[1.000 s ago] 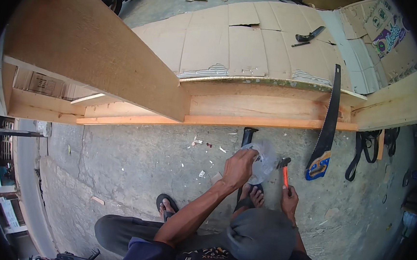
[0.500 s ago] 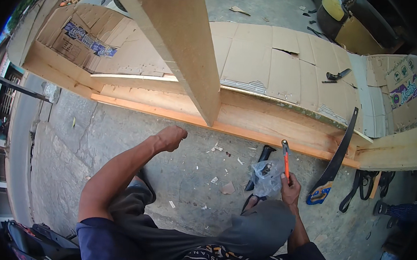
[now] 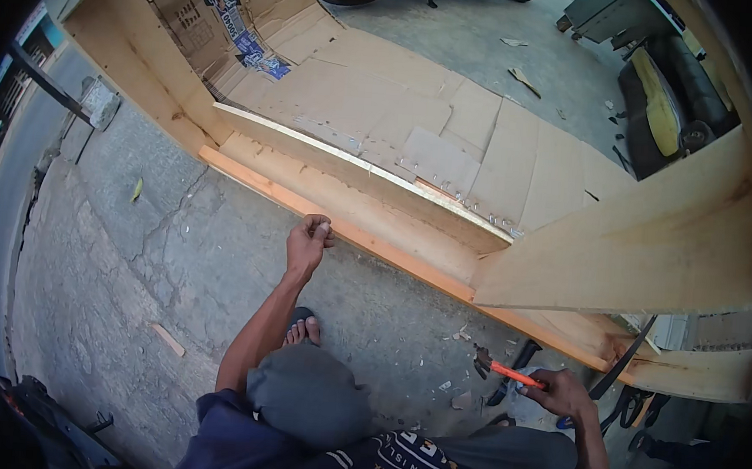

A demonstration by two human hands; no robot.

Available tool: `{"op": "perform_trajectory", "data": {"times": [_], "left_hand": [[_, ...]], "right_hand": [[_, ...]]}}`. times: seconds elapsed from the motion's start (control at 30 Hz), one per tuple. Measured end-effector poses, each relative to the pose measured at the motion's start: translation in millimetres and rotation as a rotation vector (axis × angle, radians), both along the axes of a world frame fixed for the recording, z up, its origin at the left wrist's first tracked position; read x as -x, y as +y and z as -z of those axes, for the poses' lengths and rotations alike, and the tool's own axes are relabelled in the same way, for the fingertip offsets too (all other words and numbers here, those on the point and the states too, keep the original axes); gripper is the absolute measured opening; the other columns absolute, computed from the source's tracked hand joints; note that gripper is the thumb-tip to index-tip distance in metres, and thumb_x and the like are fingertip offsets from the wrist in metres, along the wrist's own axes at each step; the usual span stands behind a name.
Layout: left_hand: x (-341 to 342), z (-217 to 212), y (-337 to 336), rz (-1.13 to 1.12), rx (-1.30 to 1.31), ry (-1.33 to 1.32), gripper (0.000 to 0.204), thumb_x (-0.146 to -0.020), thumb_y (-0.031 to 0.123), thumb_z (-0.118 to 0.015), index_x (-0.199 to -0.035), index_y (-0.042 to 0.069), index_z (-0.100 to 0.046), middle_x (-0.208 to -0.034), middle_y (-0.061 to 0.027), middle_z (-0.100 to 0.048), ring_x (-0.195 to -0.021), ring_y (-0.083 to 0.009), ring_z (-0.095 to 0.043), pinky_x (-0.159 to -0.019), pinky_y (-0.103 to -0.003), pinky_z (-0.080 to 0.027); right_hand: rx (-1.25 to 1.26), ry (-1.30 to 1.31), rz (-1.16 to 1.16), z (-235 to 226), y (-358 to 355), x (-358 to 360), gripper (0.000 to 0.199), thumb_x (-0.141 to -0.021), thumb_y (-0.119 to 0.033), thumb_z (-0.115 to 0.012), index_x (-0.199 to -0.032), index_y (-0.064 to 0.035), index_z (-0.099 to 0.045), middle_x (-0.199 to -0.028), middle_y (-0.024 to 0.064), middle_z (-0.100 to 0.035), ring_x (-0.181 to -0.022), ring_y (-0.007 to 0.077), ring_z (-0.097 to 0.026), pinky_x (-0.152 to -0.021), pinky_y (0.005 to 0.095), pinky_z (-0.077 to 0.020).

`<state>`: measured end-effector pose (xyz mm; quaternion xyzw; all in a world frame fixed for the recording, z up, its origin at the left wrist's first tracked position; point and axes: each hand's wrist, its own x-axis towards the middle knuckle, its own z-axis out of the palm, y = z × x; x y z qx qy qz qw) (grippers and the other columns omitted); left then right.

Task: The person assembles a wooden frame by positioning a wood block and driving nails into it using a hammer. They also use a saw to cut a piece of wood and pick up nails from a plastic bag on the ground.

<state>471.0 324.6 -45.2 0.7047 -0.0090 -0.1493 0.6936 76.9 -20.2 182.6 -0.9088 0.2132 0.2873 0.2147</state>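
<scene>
My right hand [image 3: 562, 396] is wrapped round the orange handle of a claw hammer [image 3: 506, 370], held low over the concrete with its dark head pointing left. My left hand [image 3: 307, 240] has its fingers pinched at the front strip [image 3: 375, 245] of a long wooden frame; whatever they hold is too small to make out. Behind that strip runs a narrow trough, bounded by a second board [image 3: 380, 180]. Several small nails [image 3: 474, 205] show along the cardboard edge beyond it.
Flattened cardboard [image 3: 360, 85] lies inside the frame. An upright wooden divider [image 3: 629, 235] crosses it on the right. A handsaw [image 3: 627, 361] leans near the right end, partly hidden. A black-handled tool [image 3: 519, 366] and a plastic bag [image 3: 525, 405] lie on the floor, among wood scraps.
My view has swung left along the frame. The hammer has tipped from pointing forward to pointing left, and my left hand has come up to the front strip.
</scene>
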Motion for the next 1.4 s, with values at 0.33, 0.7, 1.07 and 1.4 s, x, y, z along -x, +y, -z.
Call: {"op": "perform_trajectory", "data": {"times": [0.33,0.7,1.07,1.4], "left_hand": [[-91.5,2.0,79.8,-0.294,-0.033,-0.062,0.022,-0.101,0.019,-0.058,-0.112,0.001,-0.064,-0.095,-0.0074,-0.065,-0.085,-0.0151,-0.064,-0.07,-0.03,-0.055],[-171.7,-50.0,119.1,0.012,-0.32,-0.119,0.018,-0.093,0.008,-0.064,-0.109,0.001,-0.07,-0.092,-0.0075,-0.07,-0.076,-0.0145,-0.068,-0.068,-0.03,-0.058],[-268.7,-80.4,243.3,0.01,-0.585,-0.146,0.022,-0.09,0.009,-0.068,-0.108,-0.001,-0.073,-0.085,-0.0109,-0.075,-0.074,-0.0152,-0.073,-0.066,-0.03,-0.056],[-344.7,14.1,268.9,0.223,-0.603,-0.745,0.019,-0.092,0.012,-0.067,-0.108,0.005,-0.073,-0.091,-0.0186,-0.073,-0.081,-0.0335,-0.072,-0.076,-0.039,-0.055]], "right_hand": [[0.091,0.146,0.001,-70.2,101.9,-140.8,0.039,-0.089,-0.045,-0.07,-0.103,-0.0085,-0.073,-0.074,0.0154,-0.069,-0.075,0.0344,-0.069,-0.07,0.0432,-0.0518],[-0.184,-0.18,-0.074,31.8,106.2,-219.3,0.042,-0.091,-0.04,-0.069,-0.11,-0.0022,-0.071,-0.085,0.0223,-0.071,-0.078,0.0362,-0.069,-0.073,0.0436,-0.0521],[-0.237,-0.276,-0.133,28.8,198.8,-372.7,0.047,-0.097,-0.044,-0.061,-0.124,-0.0057,-0.063,-0.098,0.0204,-0.072,-0.092,0.0358,-0.069,-0.081,0.0467,-0.0512],[-0.192,-0.295,-0.094,27.7,325.1,-511.9,0.039,-0.101,-0.034,-0.05,-0.124,-0.004,-0.06,-0.088,0.0193,-0.068,-0.089,0.0372,-0.066,-0.08,0.0515,-0.0472]]}}
